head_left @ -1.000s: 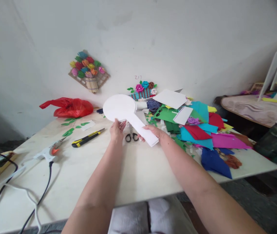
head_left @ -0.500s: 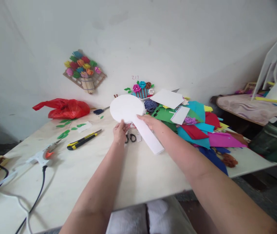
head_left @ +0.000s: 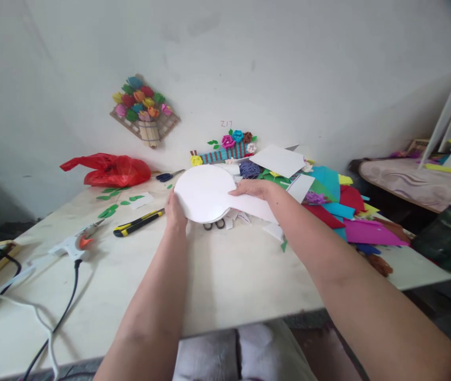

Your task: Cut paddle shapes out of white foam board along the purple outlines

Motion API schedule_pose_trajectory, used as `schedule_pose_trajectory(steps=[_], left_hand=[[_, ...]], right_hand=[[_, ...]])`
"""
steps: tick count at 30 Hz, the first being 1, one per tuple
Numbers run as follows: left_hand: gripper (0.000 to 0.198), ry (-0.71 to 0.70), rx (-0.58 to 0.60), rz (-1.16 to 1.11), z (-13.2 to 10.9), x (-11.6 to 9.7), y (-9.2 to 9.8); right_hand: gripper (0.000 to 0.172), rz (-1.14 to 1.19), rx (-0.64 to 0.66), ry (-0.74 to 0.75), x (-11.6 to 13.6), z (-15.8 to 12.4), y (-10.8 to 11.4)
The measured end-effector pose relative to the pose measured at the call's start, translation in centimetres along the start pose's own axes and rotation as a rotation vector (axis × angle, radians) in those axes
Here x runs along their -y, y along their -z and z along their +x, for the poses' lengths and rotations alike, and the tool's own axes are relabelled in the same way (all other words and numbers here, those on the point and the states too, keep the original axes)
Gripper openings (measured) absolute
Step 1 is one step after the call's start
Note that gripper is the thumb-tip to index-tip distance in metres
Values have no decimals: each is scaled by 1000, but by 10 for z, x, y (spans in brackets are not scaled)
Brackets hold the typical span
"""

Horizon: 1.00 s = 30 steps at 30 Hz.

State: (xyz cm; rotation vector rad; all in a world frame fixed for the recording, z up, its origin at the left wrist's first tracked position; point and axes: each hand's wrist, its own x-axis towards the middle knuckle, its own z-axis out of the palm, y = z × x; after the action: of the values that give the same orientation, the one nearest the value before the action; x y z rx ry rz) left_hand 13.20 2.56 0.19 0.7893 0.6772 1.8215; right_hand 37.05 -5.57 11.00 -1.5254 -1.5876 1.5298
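Observation:
A round white card disc [head_left: 204, 193] is held up over the middle of the table. My left hand [head_left: 176, 211] is closed on its left edge, the fingers partly hidden behind it. At the right edge, my right hand [head_left: 251, 189] grips a white paper strip [head_left: 254, 206] against the disc; part of that strip passes behind my forearm. I cannot tell whether the strip is fastened to the disc. Just below the disc show black scissors handles [head_left: 214, 225] and paper scraps.
To the left lie a yellow-black utility knife [head_left: 138, 223], a glue gun [head_left: 72, 244] with its cable, green paper leaves [head_left: 108, 211] and a red plastic bag [head_left: 118, 172]. Coloured sheets [head_left: 374, 233] are heaped at right. Flower decorations [head_left: 141, 103] hang on the wall behind.
The strip has swung from pointing down toward me to pointing right. My left hand has moved from the disc's bottom edge to its left edge. The disc sits slightly lower.

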Motion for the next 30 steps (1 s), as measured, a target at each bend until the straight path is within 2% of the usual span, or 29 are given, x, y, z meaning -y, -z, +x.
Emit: schedule_pose_trajectory(steps=[6,15,30], left_hand=[[37,-17,-69,126,3,7,6],[29,-58,-58,165,2,8,7],[33,-151,-37,203,2,9,4]], right_hand=[[21,-117,-78,-28,4,-1,-1],[28,-204,-159,7,5,-3,-4],[25,-177,-142,58,-1,4,-1]])
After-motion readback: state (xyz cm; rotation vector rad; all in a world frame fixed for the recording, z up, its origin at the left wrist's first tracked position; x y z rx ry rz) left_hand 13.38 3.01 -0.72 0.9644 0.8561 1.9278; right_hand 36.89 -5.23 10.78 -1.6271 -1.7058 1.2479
